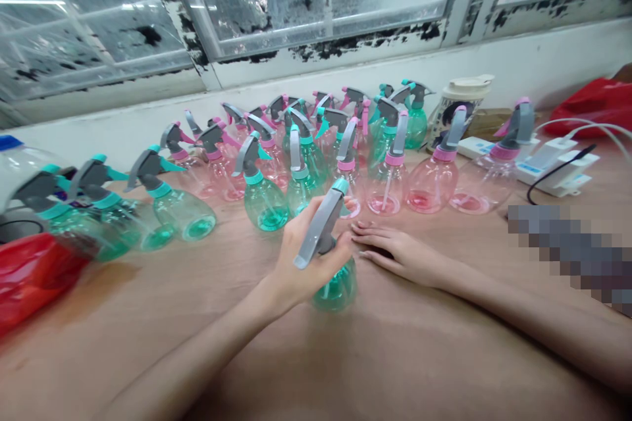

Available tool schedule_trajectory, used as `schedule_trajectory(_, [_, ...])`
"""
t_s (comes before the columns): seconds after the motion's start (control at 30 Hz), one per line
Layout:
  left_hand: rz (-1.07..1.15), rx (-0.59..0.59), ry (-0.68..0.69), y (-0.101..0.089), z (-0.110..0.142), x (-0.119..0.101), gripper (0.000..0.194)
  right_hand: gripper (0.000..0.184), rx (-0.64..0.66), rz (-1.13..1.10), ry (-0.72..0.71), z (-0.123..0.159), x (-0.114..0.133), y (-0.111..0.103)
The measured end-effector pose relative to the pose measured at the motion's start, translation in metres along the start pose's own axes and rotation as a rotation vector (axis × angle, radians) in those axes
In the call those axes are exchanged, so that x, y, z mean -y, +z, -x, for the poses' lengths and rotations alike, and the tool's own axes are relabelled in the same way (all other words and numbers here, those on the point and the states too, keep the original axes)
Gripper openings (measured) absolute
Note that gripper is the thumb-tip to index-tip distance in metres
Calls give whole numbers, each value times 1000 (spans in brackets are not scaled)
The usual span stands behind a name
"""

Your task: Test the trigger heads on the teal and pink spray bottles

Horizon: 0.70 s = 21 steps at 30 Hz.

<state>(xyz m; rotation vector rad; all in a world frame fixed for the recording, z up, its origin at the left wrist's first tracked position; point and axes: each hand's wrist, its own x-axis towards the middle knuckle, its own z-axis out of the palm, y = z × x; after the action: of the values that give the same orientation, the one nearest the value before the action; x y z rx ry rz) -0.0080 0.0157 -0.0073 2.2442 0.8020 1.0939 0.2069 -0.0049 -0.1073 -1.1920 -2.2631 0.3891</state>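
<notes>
My left hand (306, 253) is wrapped round the neck of a green spray bottle (336, 289) with a grey trigger head and a teal nozzle. The bottle is upright near the middle of the wooden table (276, 362); the fingers hide part of its neck. Just right of it, my right hand (390, 253) lies on the tabletop with its fingers stretched out, holding nothing. Close behind the hands stand a green spray bottle (266, 207) and a pink spray bottle (388, 191).
Several more green and pink spray bottles fill the back of the table. A red plastic bag (34, 283) lies at left, another red bag (592, 105) at far right. A lidded cup (457, 108) and a white power strip (557, 171) with cables sit at right, below windows (316, 0).
</notes>
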Motion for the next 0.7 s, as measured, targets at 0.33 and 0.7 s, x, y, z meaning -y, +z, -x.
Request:
schedule_trajectory(0.33, [-52, -78, -97, 6, 3, -6, 37, 38, -4, 42, -25, -2, -2, 1])
schedule_trajectory(0.7, [-102, -3, -348, -10, 24, -5, 59, 40, -33, 45, -42, -5, -1, 2])
